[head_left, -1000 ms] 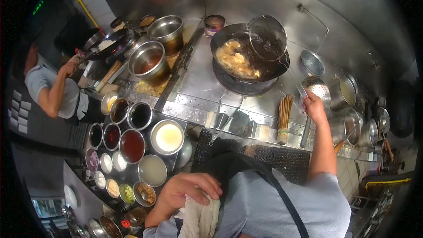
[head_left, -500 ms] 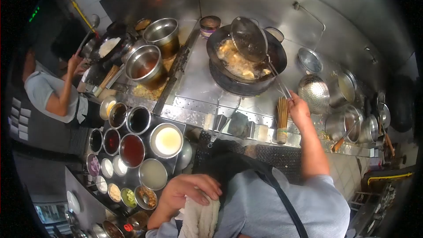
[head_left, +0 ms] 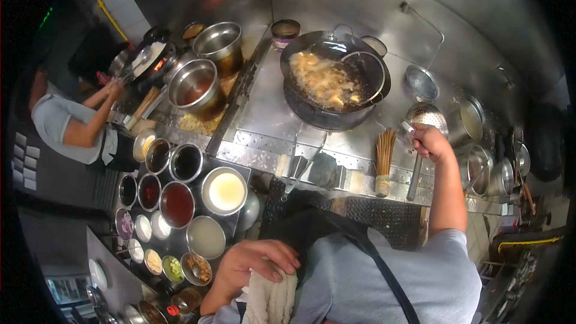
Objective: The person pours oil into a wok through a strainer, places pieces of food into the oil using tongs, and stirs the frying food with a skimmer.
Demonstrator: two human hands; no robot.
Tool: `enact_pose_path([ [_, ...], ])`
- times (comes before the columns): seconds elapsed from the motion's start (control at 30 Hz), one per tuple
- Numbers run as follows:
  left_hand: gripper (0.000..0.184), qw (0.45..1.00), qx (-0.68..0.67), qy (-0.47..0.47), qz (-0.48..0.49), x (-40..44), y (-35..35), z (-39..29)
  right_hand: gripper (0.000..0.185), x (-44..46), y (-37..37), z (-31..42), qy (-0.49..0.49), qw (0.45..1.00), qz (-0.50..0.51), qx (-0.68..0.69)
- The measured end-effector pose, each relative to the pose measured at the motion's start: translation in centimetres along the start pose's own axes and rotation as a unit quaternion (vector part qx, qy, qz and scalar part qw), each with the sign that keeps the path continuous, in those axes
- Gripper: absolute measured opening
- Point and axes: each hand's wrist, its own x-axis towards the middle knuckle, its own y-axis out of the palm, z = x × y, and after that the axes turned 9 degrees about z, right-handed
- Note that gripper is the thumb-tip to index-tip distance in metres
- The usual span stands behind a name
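Nearest, the left hand [head_left: 258, 258] is curled over a folded cloth [head_left: 273, 303] by the torso, while beyond it the right arm reaches out low over the counter [head_left: 255, 111], its hand [head_left: 431, 142] clasped around what seems to be the strainer's handle, though its shaft blurs toward the wok. Farther off, the strainer [head_left: 383, 75] dips into the wok [head_left: 315, 42], where golden pieces [head_left: 318, 78] froth in oil; frying looks partway along, with lifting out apparently left.
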Motion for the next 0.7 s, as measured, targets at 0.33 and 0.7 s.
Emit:
enact_pose_path([
  [0.33, 0.012, 1.0, -0.01, 0.014, 0.013, 0.6, 0.4, 0.5, 0.043, 6.5, 5.1, -2.7, -0.031, 0.979, 0.11, 0.168],
  [0.7, 0.014, 0.999, -0.023, 0.016, 0.022, 0.5, 0.6, 1.0, 0.052, 5.4, 3.0, -6.0, -0.078, 0.994, 0.054, 0.062],
])
